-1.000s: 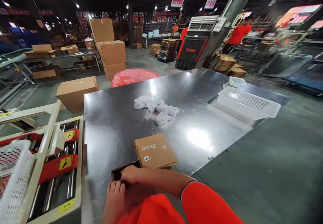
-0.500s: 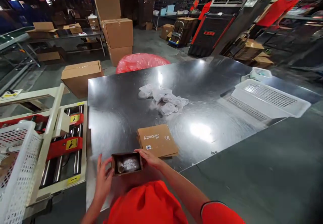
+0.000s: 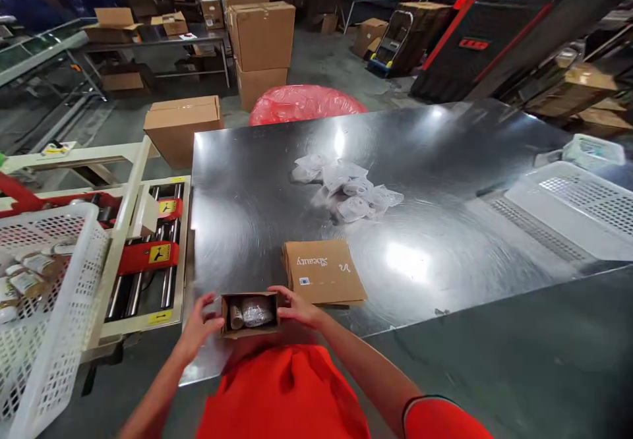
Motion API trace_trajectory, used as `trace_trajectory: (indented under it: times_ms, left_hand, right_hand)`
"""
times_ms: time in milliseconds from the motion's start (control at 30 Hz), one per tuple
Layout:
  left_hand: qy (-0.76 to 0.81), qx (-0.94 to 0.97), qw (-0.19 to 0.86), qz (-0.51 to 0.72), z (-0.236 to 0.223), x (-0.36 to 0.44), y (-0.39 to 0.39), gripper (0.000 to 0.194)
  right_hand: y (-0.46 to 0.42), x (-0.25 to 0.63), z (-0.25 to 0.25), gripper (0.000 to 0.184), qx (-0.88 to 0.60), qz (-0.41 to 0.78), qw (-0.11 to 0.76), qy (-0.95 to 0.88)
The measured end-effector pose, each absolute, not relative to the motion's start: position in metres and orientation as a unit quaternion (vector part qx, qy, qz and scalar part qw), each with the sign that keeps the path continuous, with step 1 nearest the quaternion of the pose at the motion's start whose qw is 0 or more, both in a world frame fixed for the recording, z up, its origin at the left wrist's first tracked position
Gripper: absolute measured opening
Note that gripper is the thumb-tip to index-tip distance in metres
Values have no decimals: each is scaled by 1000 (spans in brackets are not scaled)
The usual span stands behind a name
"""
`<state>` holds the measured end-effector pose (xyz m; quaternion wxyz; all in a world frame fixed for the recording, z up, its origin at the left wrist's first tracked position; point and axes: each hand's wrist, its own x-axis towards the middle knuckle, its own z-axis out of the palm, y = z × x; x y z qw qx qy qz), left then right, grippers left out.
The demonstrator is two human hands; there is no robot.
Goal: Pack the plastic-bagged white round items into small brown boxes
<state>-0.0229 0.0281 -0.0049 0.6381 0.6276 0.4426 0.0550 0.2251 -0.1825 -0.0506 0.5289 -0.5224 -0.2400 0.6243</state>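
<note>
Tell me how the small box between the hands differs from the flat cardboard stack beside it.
The small open box stands assembled with wrapped items visible inside, while the flat cardboard stack lies unfolded and closed. The left hand and right hand grip the small open box; nothing touches the flat cardboard stack. The stack shows printed lettering; the box shows none. Both are brown cardboard on the metal table.

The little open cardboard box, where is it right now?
The open box sits at the near edge of the metal table, between the left hand and right hand.
</note>
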Motion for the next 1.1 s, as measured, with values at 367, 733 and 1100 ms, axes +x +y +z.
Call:
trace_trajectory:
  times_ms: [367,733,1100]
  left_hand:
    - [361,670,648,-18,-59,6,35,113]
    - [163,948,262,-80,-8,-6,41,28]
    - [347,871,348,2,-24,19,9,39]
  right_hand:
    - [-153,206,-75,88,-624,540,477,-303]
    - [-158,202,-71,21,-700,293,432,-487]
    - [-152,172,-80,58,-667,417,539,-301]
